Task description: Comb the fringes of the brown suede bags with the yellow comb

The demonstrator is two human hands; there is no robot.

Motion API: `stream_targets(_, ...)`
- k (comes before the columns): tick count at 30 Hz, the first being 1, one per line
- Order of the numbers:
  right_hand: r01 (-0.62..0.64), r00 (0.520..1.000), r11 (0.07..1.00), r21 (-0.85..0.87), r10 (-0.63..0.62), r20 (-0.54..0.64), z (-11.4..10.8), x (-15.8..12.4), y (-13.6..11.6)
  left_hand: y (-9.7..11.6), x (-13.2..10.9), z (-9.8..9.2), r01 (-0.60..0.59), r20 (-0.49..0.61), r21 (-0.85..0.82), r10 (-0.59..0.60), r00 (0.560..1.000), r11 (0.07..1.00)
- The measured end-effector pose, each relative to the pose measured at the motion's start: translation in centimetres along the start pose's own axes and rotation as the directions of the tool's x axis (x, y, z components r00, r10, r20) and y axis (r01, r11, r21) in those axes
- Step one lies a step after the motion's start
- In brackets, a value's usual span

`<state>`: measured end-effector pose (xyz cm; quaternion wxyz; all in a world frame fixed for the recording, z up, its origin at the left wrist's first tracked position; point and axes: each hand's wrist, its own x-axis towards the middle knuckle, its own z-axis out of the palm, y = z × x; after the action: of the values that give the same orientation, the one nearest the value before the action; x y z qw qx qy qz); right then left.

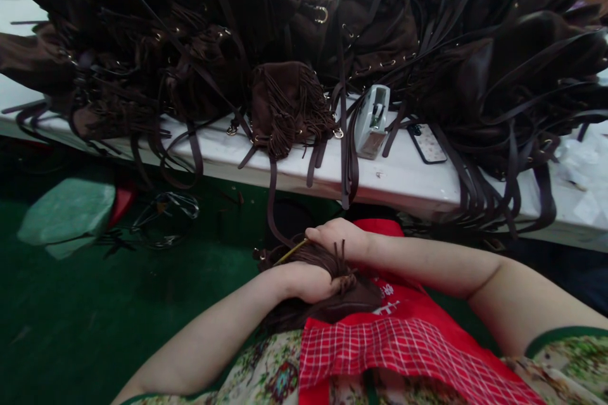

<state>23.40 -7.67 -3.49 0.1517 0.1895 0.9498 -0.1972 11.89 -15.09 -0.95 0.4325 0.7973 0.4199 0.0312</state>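
A dark brown fringed bag [368, 299] lies in my lap, over the red apron. My left hand [306, 281] is closed on its bunched fringe, with most fingers hidden underneath or in the strands. On the bag's far side, my right hand [339, 240] pinches the upper edge, its thumb and fingers pressed together. A thin yellow-gold strip [291, 252] runs along the opening to the right fingertips; I cannot tell whether it is a zip or a separate tool. From the bag a brown strap [272, 199] reaches up to the table's edge.
Many dark brown bags [380, 31] are heaped along the white table [403, 185]. A fringed bag [289, 101], a grey tape dispenser [373, 120] and a phone [427, 143] lie near its front edge. Straps hang over it. Clear plastic bags [71, 212] lie at the left, over the green floor.
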Motion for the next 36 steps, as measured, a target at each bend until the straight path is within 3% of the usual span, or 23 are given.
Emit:
stream_targets(5, 0.016, 1.000, 0.995, 0.094, -0.015, -0.014, -0.2, 0.2, 0.1, -0.5, -0.1, 1.4, 0.063, -0.072, -0.056, -0.067, 0.995, 0.996)
stream_targets(10, 0.143, 0.990, 0.893, 0.426, -0.123, -0.076, -1.2, -0.5, 1.8, -1.6, -1.2, 1.6, -0.045, -0.049, -0.182, 0.036, 0.998, 0.982)
stream_targets(12, 0.090, 0.996, 0.814, 0.574, -0.073, -0.053, -1.5, -0.9, 2.7, -2.0, -1.8, 1.5, -0.094, -0.075, -0.268, 0.076, 0.994, 0.959)
stream_targets(15, -0.065, 0.993, 0.594, 0.802, -0.039, 0.109, -1.8, -1.6, 3.8, -2.4, -2.5, 1.5, -0.134, -0.069, -0.358, 0.117, 0.991, 0.924)
stream_targets(18, -0.163, 0.987, 0.428, 0.889, 0.079, 0.143, -2.5, -2.2, 3.9, -2.6, -2.8, 1.5, -0.137, -0.051, -0.398, 0.127, 0.991, 0.907)
stream_targets(20, -0.104, 0.986, 0.491, 0.865, 0.162, 0.026, -2.8, -2.9, 3.3, -2.7, -2.9, 1.5, -0.139, -0.054, -0.424, 0.128, 0.990, 0.895)
stream_targets(23, 0.077, 0.987, 0.800, 0.595, 0.025, -0.160, -2.4, -3.9, 1.7, -2.6, -3.1, 1.7, -0.127, -0.087, -0.427, 0.100, 0.991, 0.895)
stream_targets(26, 0.102, 0.991, 0.973, 0.208, -0.081, -0.105, -0.8, -4.1, 0.2, -2.1, -3.0, 1.9, -0.100, -0.135, -0.413, 0.048, 0.990, 0.905)
stream_targets(30, 0.067, 0.996, 0.997, -0.024, -0.068, -0.050, 0.6, -2.3, -0.8, -1.3, -2.6, 2.0, -0.144, -0.128, -0.354, 0.105, 0.986, 0.924)
stream_targets(33, 0.084, 0.993, 0.994, -0.073, -0.089, -0.072, 0.3, -0.4, -1.3, -1.1, -2.4, 1.8, -0.130, -0.071, -0.271, 0.115, 0.991, 0.954)
stream_targets(36, 0.098, 0.993, 0.992, -0.079, -0.103, -0.058, -0.4, 1.0, -1.9, -1.1, -2.5, 1.7, -0.048, -0.040, -0.253, 0.039, 0.998, 0.966)
